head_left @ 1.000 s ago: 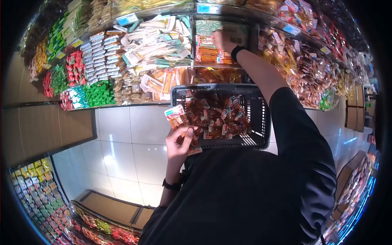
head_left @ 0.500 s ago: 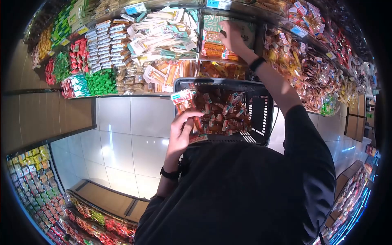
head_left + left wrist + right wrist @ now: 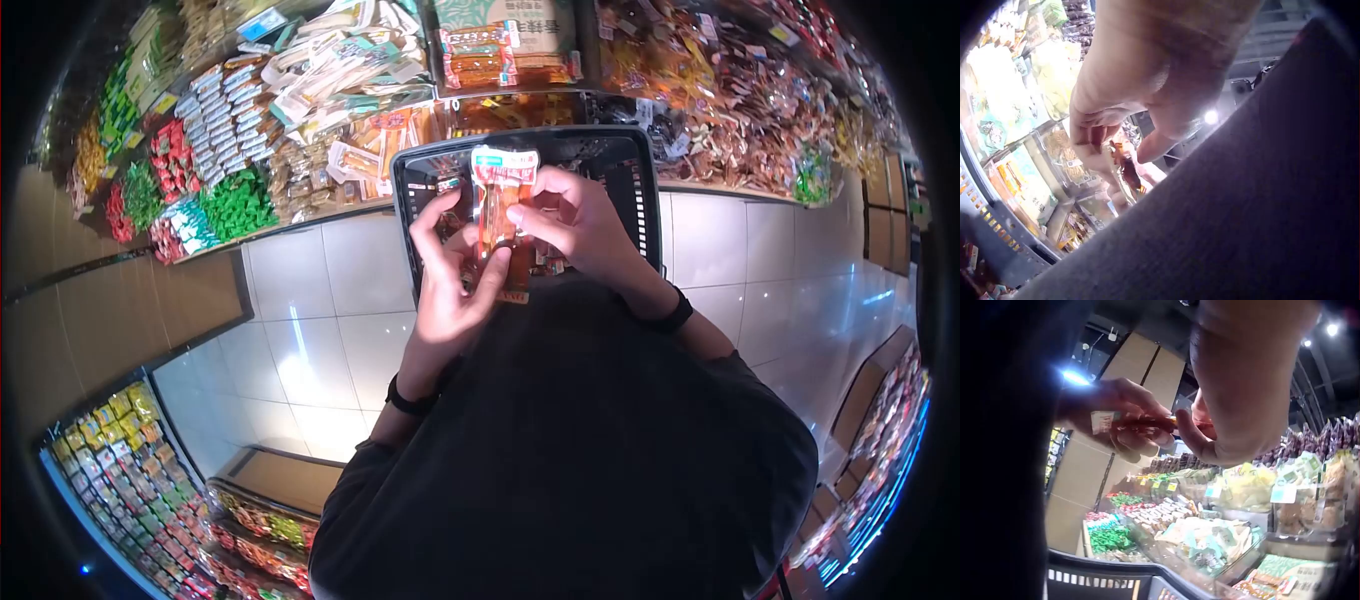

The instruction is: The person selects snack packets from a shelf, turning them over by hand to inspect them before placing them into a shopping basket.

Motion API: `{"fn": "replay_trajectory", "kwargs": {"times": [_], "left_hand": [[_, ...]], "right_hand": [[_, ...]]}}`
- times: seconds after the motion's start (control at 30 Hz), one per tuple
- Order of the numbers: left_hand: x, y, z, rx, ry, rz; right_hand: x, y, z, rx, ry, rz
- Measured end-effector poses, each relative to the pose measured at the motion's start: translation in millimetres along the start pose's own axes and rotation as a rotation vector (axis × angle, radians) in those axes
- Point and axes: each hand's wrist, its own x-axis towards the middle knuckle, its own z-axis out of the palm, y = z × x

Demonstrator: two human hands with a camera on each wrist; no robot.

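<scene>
Over the shopping basket (image 3: 640,150), my left hand (image 3: 448,290) holds a clear snack packet (image 3: 500,205) with a red, white and blue header, its thumb across the lower part. My right hand (image 3: 590,235) pinches the same packet from the right, thumb on its front and index finger by the upper edge. In the right wrist view the packet (image 3: 1138,424) lies edge-on between both hands. The left wrist view catches its shiny side (image 3: 1125,172) between left thumb and fingers. Similar packets lie in the basket, partly hidden behind the hands.
Just beyond the basket, a shelf bin holds similar orange-red packets (image 3: 480,55) before a printed carton (image 3: 540,25). White-and-green packs (image 3: 345,70) fill the bin to its left, and brown wrapped snacks (image 3: 740,120) lie to the right. Tiled floor (image 3: 370,260) shows on the left.
My right hand has come back from the shelf bin to the packet at my left hand. The left hand has shifted right, bringing the packet over the middle of the basket.
</scene>
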Motion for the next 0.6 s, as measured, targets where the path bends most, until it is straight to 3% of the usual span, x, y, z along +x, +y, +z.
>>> {"fn": "replay_trajectory", "kwargs": {"times": [0.03, 0.1, 0.13, 0.17, 0.23, 0.27, 0.3, 0.37, 0.4, 0.43, 0.5, 0.53, 0.6], "left_hand": [[0, 2, 0, 0.004, -0.016, 0.002], [-1, 6, 0, 0.172, -0.098, -0.184], [1, 7, 5, 0.192, -0.089, -0.085], [0, 16, 7, 0.046, -0.115, -0.163], [-13, 15, 9, -0.534, -0.121, -0.371], [-20, 14, 3, -0.512, -0.079, -0.457], [-24, -11, -14, -0.846, -0.276, -0.319], [-16, 7, -19, -1.061, -0.4, -0.31], [-21, 10, -14, -1.105, -0.211, -0.317], [-18, 17, -8, -1.256, -0.146, -0.253], [-18, 13, -12, -1.377, -0.243, -0.211], [-20, 14, -9, -1.437, -0.151, -0.221], [-19, 16, -8, -1.447, -0.194, -0.203]], "right_hand": [[-5, -3, 0, 0.006, 0.013, -0.008], [-14, -6, 1, -0.129, 0.048, -0.015], [-18, -5, 4, -0.062, 0.036, -0.036], [-24, -11, 11, 0.065, 0.005, -0.034], [-29, -10, 14, 0.0, -0.146, -0.32], [-34, -14, 12, -0.102, -0.172, -0.342], [-38, -22, 14, -0.097, -0.17, -0.344], [-44, -36, 19, -0.446, -0.146, -0.507], [-49, -33, 27, -0.345, -0.102, -0.509], [-53, -30, 29, -0.405, -0.077, -0.555], [-52, -25, 36, -0.515, -0.011, -0.758], [-51, -27, 37, -0.571, 0.0, -0.819], [-51, -28, 39, -0.571, 0.006, -0.854]]}}
